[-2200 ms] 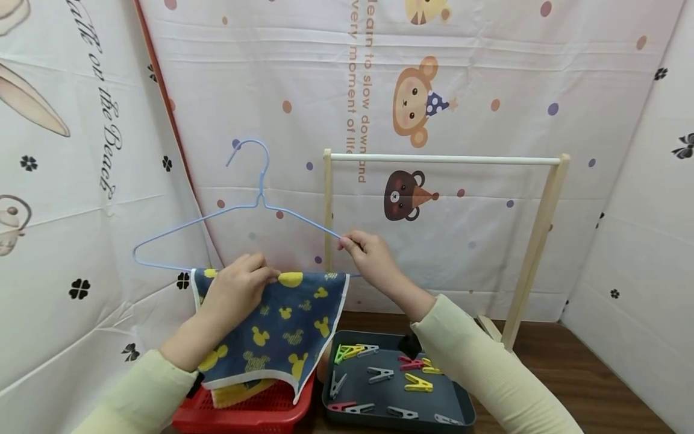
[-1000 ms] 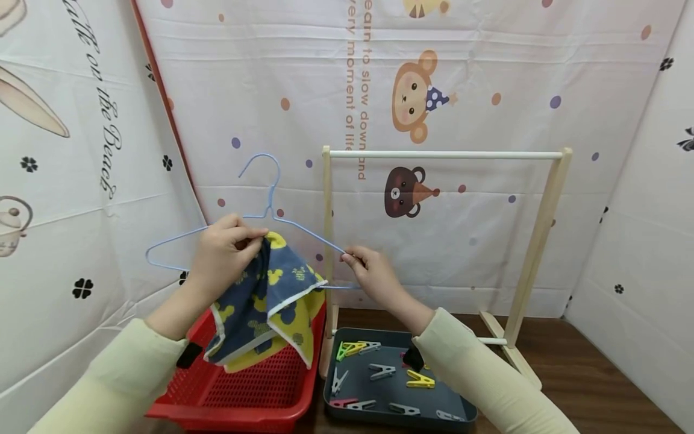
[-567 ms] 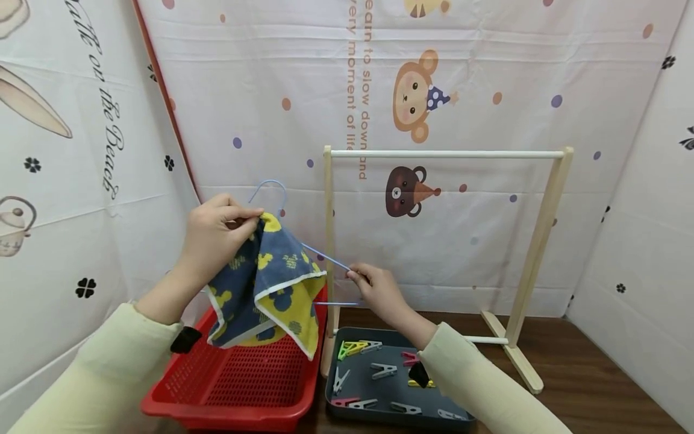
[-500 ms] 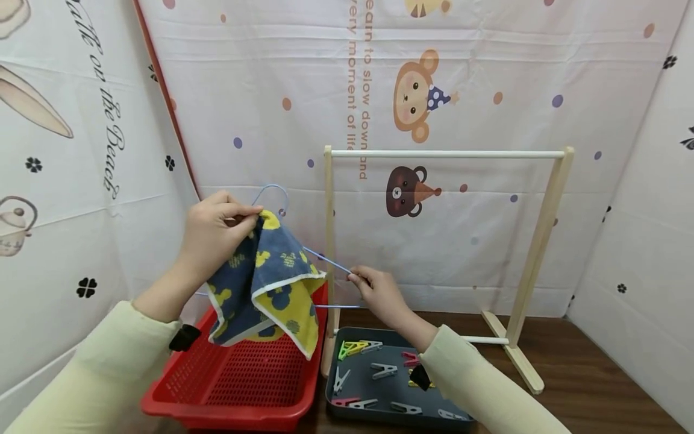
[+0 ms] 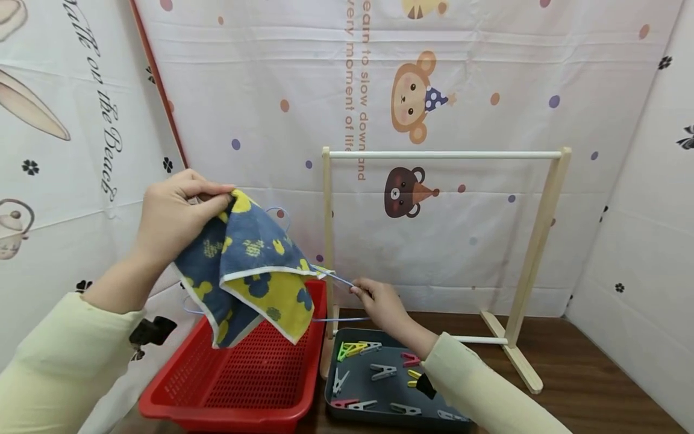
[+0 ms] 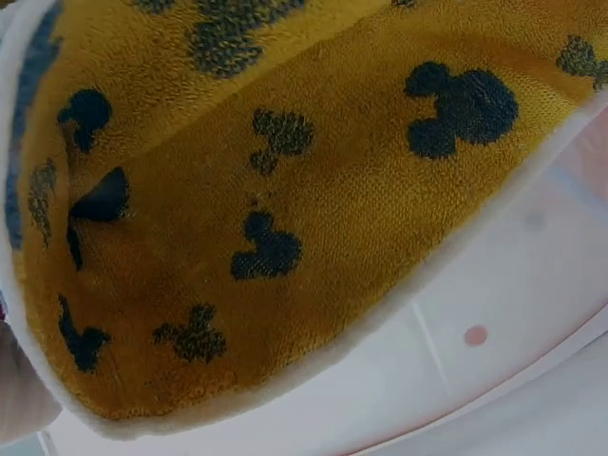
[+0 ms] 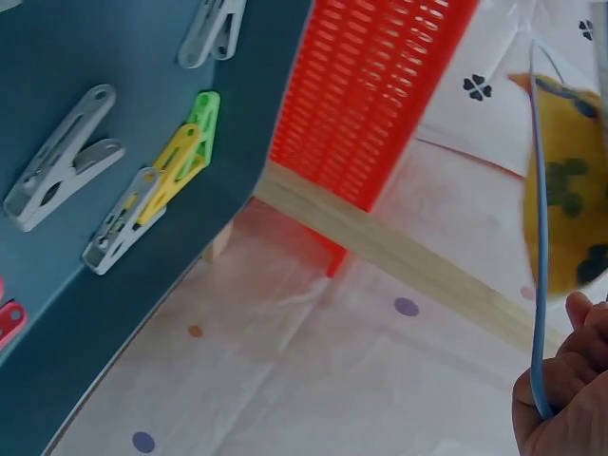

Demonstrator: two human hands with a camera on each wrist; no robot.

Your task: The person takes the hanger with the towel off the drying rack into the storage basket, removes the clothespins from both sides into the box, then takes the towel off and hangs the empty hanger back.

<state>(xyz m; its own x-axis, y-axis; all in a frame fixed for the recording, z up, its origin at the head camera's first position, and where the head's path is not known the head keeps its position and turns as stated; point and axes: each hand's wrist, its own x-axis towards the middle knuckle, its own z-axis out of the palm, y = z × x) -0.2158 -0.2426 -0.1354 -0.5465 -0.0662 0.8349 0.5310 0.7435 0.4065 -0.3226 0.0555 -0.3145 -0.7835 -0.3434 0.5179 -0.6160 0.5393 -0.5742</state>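
Observation:
My left hand [image 5: 176, 220] pinches the top of a small towel [image 5: 255, 241], blue on one face and yellow on the other, with mouse-head prints and a white edge. The towel droops in folds above the red basket. Its yellow face [image 6: 332, 190] fills most of the left wrist view. Lower and to the right, my right hand [image 5: 382, 307] grips the right end of a thin blue wire hanger [image 5: 340, 319]. The towel covers much of the hanger in the head view; the hook shows behind it. In the right wrist view the hanger's wire [image 7: 541, 237] runs up from my fingers.
Below the towel stands a red perforated basket [image 5: 228, 416]. Beside it a dark tray [image 5: 358, 367] holds several clothespins [image 5: 384, 371]. A wooden rack with a white top rod [image 5: 444, 155] stands behind the tray on the brown table [image 5: 591, 374]. Printed cloth surrounds the table.
The towel has come off the hanger's lower bar, where it lay spread 2.2 s ago. My left hand has carried it up and left. My right hand has lowered the hanger.

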